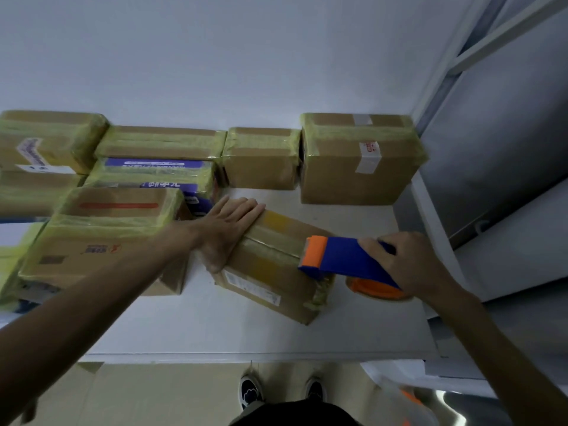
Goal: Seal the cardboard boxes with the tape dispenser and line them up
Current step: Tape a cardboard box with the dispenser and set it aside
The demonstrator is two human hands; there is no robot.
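Observation:
A brown cardboard box [270, 265] lies at an angle in the middle of the white table [215, 327]. My left hand [226, 229] presses flat on its left end with straight fingers. My right hand [412, 262] grips the blue and orange tape dispenser [344, 259], whose orange front end sits on the box's right top edge. A tape strip runs along the box's top seam. The roll of tape [378, 290] hangs below the dispenser beside the box.
Several taped boxes stand along the wall: two at the back right [359, 161] [261, 158], a stack at the left [101, 241] with a purple-printed box [159, 176]. A metal shelf frame [491, 149] borders the table's right side. My shoes [252, 392] show below the front edge.

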